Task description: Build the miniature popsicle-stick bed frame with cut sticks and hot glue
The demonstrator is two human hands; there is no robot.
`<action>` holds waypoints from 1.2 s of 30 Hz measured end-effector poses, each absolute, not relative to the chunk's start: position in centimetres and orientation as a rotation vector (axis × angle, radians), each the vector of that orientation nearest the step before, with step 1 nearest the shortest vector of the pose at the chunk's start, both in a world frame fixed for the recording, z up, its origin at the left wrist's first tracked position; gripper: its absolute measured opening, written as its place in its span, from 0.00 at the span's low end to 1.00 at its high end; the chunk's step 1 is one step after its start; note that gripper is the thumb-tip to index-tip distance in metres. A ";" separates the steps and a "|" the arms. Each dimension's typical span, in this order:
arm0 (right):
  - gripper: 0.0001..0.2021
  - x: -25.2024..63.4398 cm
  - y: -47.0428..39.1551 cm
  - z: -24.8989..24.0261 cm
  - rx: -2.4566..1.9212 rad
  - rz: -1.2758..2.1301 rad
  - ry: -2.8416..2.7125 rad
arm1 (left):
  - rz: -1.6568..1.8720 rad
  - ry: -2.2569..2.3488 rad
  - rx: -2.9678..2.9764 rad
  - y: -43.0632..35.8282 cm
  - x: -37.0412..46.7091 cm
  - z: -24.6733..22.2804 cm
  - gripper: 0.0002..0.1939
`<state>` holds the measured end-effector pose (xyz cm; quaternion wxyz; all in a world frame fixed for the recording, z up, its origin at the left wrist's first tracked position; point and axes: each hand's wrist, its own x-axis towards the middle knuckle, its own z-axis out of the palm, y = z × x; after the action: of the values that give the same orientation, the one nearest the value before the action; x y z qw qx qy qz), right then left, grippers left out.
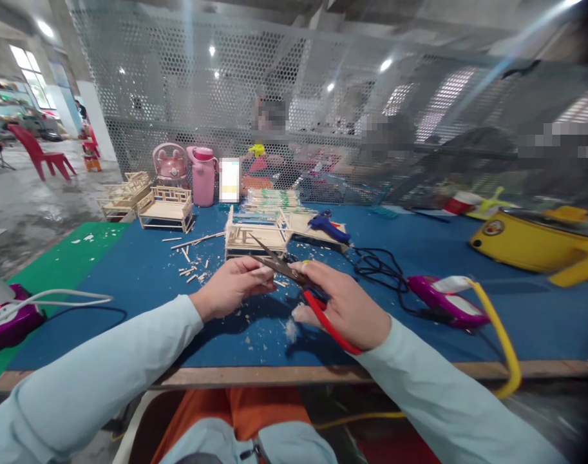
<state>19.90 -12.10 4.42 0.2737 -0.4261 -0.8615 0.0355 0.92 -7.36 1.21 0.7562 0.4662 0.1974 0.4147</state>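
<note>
My right hand (pixel 349 299) is closed round the red handles of a pair of scissors (pixel 301 278), whose blades are parted and point up and left. Just beside the blades, my left hand (pixel 230 283) pinches with thumb and forefinger; whatever sits between the fingertips is too small to make out. Right behind the hands stands a miniature wooden bench frame (pixel 257 237) built of thin sticks. Cut stick pieces (pixel 192 267) and pale scraps lie scattered on the blue tabletop (pixel 149 309) around it.
Two more miniature benches (pixel 165 207) stand at the back left, near a pink bottle (pixel 204 177). A blue glue gun (pixel 328 227) rests behind my right hand, its black cord coiled toward a purple power strip (pixel 448 303). A yellow pan (pixel 530 241) sits at right.
</note>
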 end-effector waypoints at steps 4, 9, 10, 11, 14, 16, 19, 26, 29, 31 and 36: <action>0.26 20.0 -12.1 4.3 -1.193 0.019 -2.326 | 0.911 0.432 1.030 -7.4 0.9 1.1 0.14; 0.29 20.1 -12.0 4.5 -1.171 -0.057 -2.346 | 0.916 0.450 0.964 -7.6 1.1 1.3 0.16; 0.29 20.1 -12.0 4.6 -1.170 -0.078 -2.353 | 0.916 0.450 0.948 -7.6 1.2 1.3 0.16; 0.29 20.1 -12.0 4.6 -1.168 -0.099 -2.360 | 0.915 0.448 0.935 -7.6 1.2 1.4 0.17; 0.29 20.1 -11.9 4.6 -1.157 -0.134 -2.362 | 0.920 0.430 0.919 -7.6 1.2 1.5 0.17; 0.29 20.0 -11.9 4.6 -1.146 -0.144 -2.358 | 0.927 0.432 0.927 -7.6 1.1 1.5 0.17; 0.29 20.0 -11.8 4.6 -1.132 -0.150 -2.367 | 0.932 0.437 0.962 -7.5 1.0 1.4 0.16; 0.30 20.2 -12.0 4.7 -1.092 -0.105 -2.388 | 0.930 0.434 0.972 -7.5 1.0 1.3 0.15; 0.30 20.3 -12.0 4.5 -1.096 -0.074 -2.376 | 0.920 0.423 0.964 -7.6 1.0 1.2 0.15; 0.30 20.3 -11.9 4.4 -1.090 -0.050 -2.374 | 0.916 0.418 0.978 -7.5 1.0 1.2 0.15; 0.27 20.2 -11.8 4.2 -1.087 -0.031 -2.373 | 0.930 0.454 0.976 -7.4 1.0 1.2 0.17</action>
<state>20.16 -11.82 4.16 0.2624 -0.4017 -0.8773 -0.0114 1.05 -7.45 1.18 0.7575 0.4481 0.2081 0.4266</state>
